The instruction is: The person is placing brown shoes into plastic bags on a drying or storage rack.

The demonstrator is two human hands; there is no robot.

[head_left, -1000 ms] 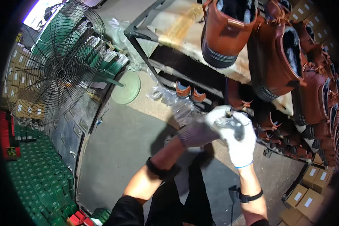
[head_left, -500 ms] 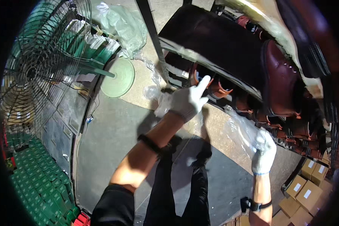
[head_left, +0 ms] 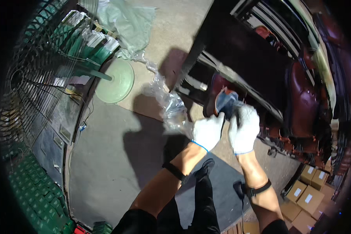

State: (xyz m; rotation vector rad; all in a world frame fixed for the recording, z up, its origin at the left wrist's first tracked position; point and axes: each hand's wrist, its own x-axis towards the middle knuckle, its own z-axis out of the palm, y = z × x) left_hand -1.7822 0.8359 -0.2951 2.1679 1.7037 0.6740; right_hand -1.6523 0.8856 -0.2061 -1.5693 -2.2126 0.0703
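One white-gloved left hand (head_left: 207, 133) and matching right hand (head_left: 244, 130), earlier apart, now meet at one brown leather boot (head_left: 224, 100), grips unclear.

One left hand (head_left: 207, 133); one right hand (head_left: 244, 131); two straps (head_left: 175, 171); one fan (head_left: 17, 79); one sack (head_left: 124, 25); at least one rack (head_left: 241, 54); boots (head_left: 302, 103), at least five, too crowded for exact counting; at least six cartons (head_left: 311, 198); dozens of green boxes (head_left: 35, 191).
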